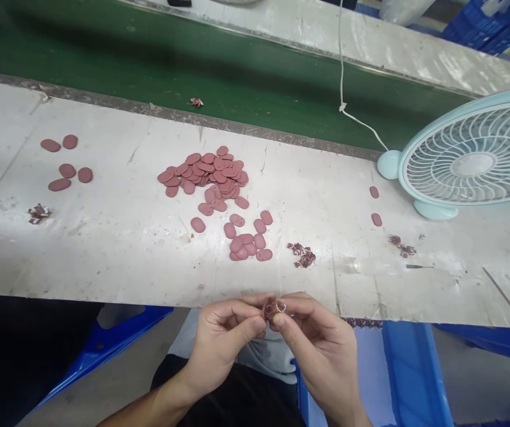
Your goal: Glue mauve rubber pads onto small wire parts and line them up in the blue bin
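Note:
Close together at the table's front edge, my left hand [226,335] and my right hand [319,341] pinch small dark red pieces between thumbs and fingers. A reddish oval disc [265,308] is in my left hand's fingertips. My right hand's fingertips hold a small figure [278,308] with a light, shiny edge; its details are too small to tell. Beyond my hands lies a large heap of reddish oval discs [210,169], with a smaller group [246,246] nearer. Right of that group sits a small cluster of dark red figures [303,256].
A light blue fan [472,163] stands at the right, its white cord crossing the green belt [255,77]. A thin tool [419,267] and small stick [499,287] lie on the white table [148,255]. Below the edge is a blue bin [415,373]. More discs [67,171] lie left.

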A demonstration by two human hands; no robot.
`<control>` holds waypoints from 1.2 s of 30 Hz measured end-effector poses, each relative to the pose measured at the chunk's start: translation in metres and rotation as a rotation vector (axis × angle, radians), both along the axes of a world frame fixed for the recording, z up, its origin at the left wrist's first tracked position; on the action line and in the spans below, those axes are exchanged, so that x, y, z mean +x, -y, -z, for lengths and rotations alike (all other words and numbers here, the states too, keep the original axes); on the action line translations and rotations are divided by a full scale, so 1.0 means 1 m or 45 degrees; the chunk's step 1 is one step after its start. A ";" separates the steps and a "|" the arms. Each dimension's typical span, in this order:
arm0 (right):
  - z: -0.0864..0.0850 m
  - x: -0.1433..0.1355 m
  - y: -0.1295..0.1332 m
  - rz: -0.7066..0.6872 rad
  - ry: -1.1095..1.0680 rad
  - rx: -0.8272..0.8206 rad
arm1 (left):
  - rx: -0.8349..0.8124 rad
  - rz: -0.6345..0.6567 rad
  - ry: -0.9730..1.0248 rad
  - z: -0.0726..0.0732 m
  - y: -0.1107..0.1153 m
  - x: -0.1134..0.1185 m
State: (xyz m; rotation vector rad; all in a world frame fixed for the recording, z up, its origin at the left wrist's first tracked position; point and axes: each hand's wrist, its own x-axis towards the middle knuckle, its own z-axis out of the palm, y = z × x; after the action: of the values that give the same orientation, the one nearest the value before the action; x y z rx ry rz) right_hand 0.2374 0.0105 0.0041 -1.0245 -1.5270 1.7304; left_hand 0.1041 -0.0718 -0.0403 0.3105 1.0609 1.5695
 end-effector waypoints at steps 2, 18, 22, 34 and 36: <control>-0.002 0.003 -0.001 -0.011 0.026 0.056 | -0.018 0.006 -0.005 -0.001 0.000 0.000; -0.001 0.002 0.000 0.041 -0.064 0.048 | -0.007 -0.044 -0.025 -0.007 -0.004 0.007; 0.005 0.004 0.001 0.055 -0.099 -0.034 | 0.009 -0.047 -0.058 -0.005 -0.004 0.008; 0.061 0.140 0.006 0.697 0.178 -0.234 | 0.047 0.279 -2.026 -0.003 -0.051 -0.098; 0.072 0.158 0.014 0.720 0.282 -0.253 | 0.080 0.485 -2.094 -0.003 -0.060 -0.108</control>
State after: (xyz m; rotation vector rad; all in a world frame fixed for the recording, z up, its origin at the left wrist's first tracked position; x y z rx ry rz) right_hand 0.3950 -0.0032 -0.0677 -1.6119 -1.0494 1.4107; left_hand -0.0042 -0.0118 -0.0370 1.9075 1.9340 0.7542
